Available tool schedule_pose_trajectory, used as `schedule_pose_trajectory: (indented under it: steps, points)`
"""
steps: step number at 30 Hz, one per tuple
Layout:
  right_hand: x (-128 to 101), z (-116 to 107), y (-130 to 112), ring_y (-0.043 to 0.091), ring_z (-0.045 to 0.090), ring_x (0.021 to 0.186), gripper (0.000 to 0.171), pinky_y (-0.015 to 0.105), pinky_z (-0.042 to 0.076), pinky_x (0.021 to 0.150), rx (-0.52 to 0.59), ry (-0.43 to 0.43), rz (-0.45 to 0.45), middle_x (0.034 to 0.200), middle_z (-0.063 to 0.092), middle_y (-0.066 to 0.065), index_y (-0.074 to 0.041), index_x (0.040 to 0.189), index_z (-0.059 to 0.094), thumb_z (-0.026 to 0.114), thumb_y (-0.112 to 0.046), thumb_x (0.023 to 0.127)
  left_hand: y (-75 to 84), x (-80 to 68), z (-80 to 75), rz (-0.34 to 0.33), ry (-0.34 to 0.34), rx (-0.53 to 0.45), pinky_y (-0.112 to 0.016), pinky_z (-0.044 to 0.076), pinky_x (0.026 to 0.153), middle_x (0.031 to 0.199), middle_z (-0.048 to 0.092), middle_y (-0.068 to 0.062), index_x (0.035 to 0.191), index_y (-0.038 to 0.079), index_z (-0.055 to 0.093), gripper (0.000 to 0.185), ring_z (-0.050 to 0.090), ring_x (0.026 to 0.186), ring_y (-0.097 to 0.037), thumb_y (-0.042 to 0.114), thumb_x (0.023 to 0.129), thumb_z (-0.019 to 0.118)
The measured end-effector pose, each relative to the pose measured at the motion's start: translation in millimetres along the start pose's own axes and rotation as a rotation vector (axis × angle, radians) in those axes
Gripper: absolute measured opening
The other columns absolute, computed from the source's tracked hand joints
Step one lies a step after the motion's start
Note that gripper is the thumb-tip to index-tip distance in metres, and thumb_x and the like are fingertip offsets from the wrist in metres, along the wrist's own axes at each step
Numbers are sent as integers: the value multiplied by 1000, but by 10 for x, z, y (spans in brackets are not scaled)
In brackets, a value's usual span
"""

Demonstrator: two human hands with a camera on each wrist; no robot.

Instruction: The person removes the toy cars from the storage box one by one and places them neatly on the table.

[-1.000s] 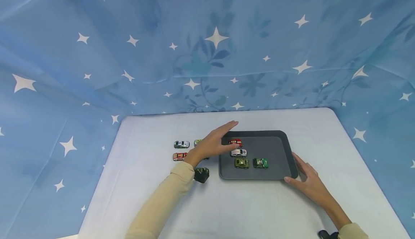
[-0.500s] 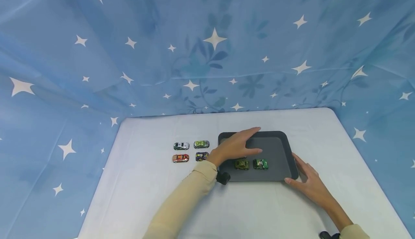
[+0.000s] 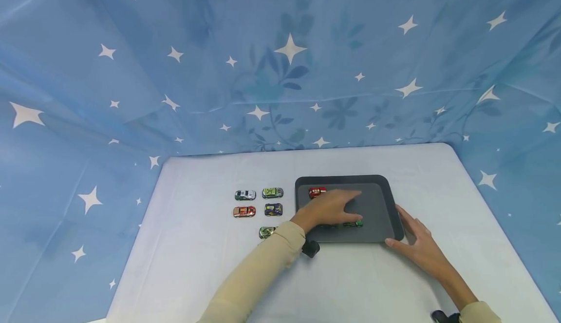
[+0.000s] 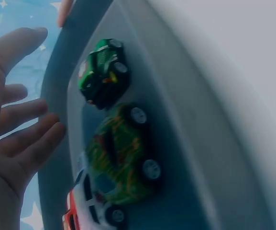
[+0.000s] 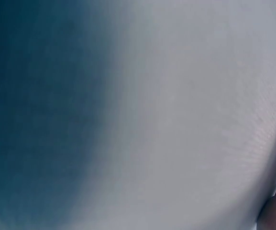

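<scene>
A dark grey tray (image 3: 346, 180) lies on the white table. My left hand (image 3: 346, 207) hovers over the tray's middle with fingers straight, holding nothing. It hides a white car and most of an olive car in the head view. The red car (image 3: 317, 192) shows at the tray's far left, and the green car (image 3: 354, 223) peeks out under my fingers. The left wrist view shows the green car (image 4: 102, 72), the olive car (image 4: 121, 153) and the white car (image 4: 92, 201) below my open left hand (image 4: 18, 139). My right hand (image 3: 407, 235) lies flat on the table against the tray's near right corner.
Several toy cars stand left of the tray: a silver car (image 3: 245, 195), a lime car (image 3: 272, 193), an orange car (image 3: 244, 211), a purple car (image 3: 273, 209) and a green-patterned car (image 3: 267, 232). Blue star-print cloth hangs behind and beside the table.
My left hand slid right and nearer across the tray, uncovering the red car and covering the white and olive ones. The right hand stayed put.
</scene>
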State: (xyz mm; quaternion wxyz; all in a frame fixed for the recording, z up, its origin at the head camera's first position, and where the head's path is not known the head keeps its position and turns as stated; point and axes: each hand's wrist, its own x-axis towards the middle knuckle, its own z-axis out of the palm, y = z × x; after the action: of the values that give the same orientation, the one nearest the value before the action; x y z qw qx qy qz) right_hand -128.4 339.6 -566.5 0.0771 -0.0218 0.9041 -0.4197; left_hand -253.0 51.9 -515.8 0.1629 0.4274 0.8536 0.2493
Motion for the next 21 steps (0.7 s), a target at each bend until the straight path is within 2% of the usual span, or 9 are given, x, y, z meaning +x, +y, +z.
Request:
schedule_pose_trajectory:
  steps: [5,9,12,15,21]
  points:
    - [4,-6,6,66,33,144,103,87,13,111,-2,6,-8,163,35,37,-21,174,19,83,-34,94,27,10,77,5,-20,31,-18,40,112,155,59,-2,159,8,52,68,55,139,-9,44,105,71]
    - [3,-4,15,66,32,144,103,84,7,115,9,5,-14,163,34,37,-21,174,19,83,-34,94,51,16,124,27,-27,62,-16,47,100,140,70,-1,149,8,63,57,65,120,-6,40,104,73]
    - [-1,0,19,66,33,144,103,82,5,117,9,3,-13,163,34,37,-21,174,19,82,-34,94,55,20,153,35,-28,71,-13,49,88,127,74,2,142,8,69,49,66,103,-1,37,104,75]
    - [-2,-1,17,66,32,145,102,80,3,118,7,2,-15,164,34,37,-21,174,19,82,-34,95,59,24,170,34,-29,87,-12,48,82,117,75,4,135,9,73,41,64,94,1,36,103,76]
    - [-3,-6,12,66,33,144,102,72,-1,123,7,12,-43,164,33,36,-19,174,19,82,-33,95,65,31,200,42,-29,167,-14,49,83,111,75,6,127,11,77,33,63,94,0,34,103,77]
